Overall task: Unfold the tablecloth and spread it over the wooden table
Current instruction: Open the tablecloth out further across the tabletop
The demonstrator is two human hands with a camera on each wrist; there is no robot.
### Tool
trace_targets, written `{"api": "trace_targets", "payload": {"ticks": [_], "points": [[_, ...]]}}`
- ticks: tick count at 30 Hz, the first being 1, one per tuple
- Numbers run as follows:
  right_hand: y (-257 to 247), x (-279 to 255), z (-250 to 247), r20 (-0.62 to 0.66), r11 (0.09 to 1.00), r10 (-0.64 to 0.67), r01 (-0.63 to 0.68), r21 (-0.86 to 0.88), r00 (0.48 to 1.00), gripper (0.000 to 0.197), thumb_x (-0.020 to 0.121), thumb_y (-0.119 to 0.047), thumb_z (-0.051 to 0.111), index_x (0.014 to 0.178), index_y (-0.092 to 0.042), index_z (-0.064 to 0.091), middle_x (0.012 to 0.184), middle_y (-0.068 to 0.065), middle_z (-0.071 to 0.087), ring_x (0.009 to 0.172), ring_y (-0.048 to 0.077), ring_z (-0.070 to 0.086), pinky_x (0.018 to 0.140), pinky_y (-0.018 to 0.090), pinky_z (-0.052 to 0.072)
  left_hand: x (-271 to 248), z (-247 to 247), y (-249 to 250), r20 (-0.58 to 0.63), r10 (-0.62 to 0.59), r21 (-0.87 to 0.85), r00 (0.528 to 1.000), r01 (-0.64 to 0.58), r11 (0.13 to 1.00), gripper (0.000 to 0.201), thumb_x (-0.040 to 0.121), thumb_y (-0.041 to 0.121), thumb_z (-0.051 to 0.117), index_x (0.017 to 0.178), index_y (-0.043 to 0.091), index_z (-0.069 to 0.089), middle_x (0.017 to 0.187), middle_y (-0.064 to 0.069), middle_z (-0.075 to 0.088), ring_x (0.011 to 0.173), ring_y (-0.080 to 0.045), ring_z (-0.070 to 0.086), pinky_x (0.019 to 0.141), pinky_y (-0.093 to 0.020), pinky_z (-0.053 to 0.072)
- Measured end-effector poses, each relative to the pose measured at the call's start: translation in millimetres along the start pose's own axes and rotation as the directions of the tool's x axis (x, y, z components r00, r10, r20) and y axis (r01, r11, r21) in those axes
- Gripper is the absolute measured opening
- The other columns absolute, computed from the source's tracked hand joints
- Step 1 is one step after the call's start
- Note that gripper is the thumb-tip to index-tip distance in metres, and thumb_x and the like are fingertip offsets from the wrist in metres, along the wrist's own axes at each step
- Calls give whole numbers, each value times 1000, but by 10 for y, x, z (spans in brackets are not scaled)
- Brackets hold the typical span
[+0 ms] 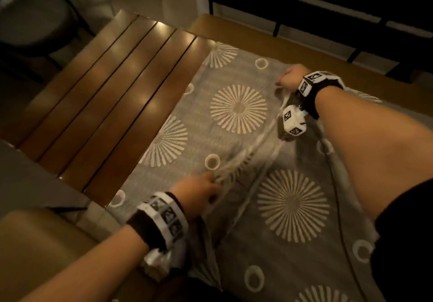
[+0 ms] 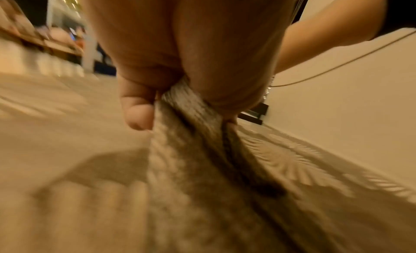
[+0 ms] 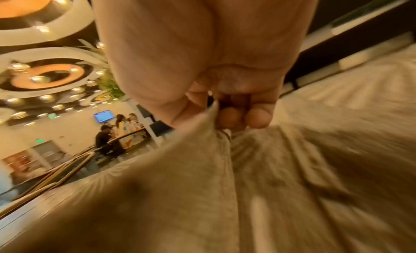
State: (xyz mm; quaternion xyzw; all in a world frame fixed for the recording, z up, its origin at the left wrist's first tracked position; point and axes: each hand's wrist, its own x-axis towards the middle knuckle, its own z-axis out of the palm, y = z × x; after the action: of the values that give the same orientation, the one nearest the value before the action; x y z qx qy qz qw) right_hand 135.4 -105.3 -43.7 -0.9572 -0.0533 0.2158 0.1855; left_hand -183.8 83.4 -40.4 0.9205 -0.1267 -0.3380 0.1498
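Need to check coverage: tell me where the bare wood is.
Head view: the table's bare slats lie on the left, beyond the tablecloth's left edge, ahead of the left hand.

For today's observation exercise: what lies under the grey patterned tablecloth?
The tablecloth lies on the wooden table, whose bare slats show to its left. The tabletop beneath the cloth is covered, so anything there cannot be seen.
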Motion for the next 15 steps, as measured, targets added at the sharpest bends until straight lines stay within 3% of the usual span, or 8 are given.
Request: {"api": "trace_targets", "payload": {"ticks": [2,4,7,9,12,15], "points": [[-316,14,-86,-45,994,-61,65,85,997,27,87,-22,62,106,-7,72,110,13,69,94,30,63,83,35,52,-204,-234,-402,-88,-157,56,984,163,985,29,86,17,56,115,20,62,118,-8,52,104,-30,58,81,-31,43],[-667,41,-131,-80,974,-128,141,178,989,26,86,-17,57,105,-12,74,106,11,71,86,24,61,79,34,52,-431,-435,-819,-112,-321,57,940,329,943,48,83,23,62,129,28,50,121,-7,50,105,-31,58,82,-35,47],[-1242,117,-124,-107,950,-215,233,209,971,33,85,-13,52,110,-17,72,112,7,70,93,19,62,85,30,50,-691,-622,-1387,-115,-452,10,885,456,890,84,73,32,74,143,30,27,125,-8,53,107,-31,59,85,-43,51],[-1605,197,-35,-94,952,-248,260,160,964,35,86,-15,53,118,-18,68,122,6,66,106,19,60,93,28,45,-827,-706,-1717,-128,-480,-33,868,480,877,93,70,40,73,145,33,19,123,-9,56,106,-31,60,84,-43,52],[-2135,339,190,-57,961,-259,263,83,964,41,89,-16,53,129,-17,61,136,6,57,126,23,52,103,28,39,-950,-760,-2250,-132,-485,-89,865,477,874,90,64,54,63,139,45,16,120,-8,59,104,-31,61,83,-42,51],[-2712,562,503,-14,959,-280,281,50,960,45,89,-19,54,134,-17,55,140,6,54,130,24,50,105,28,38,-999,-780,-2863,-115,-538,-137,835,523,841,62,87,46,53,138,41,18,131,-10,55,110,-34,59,90,-44,49]]}}
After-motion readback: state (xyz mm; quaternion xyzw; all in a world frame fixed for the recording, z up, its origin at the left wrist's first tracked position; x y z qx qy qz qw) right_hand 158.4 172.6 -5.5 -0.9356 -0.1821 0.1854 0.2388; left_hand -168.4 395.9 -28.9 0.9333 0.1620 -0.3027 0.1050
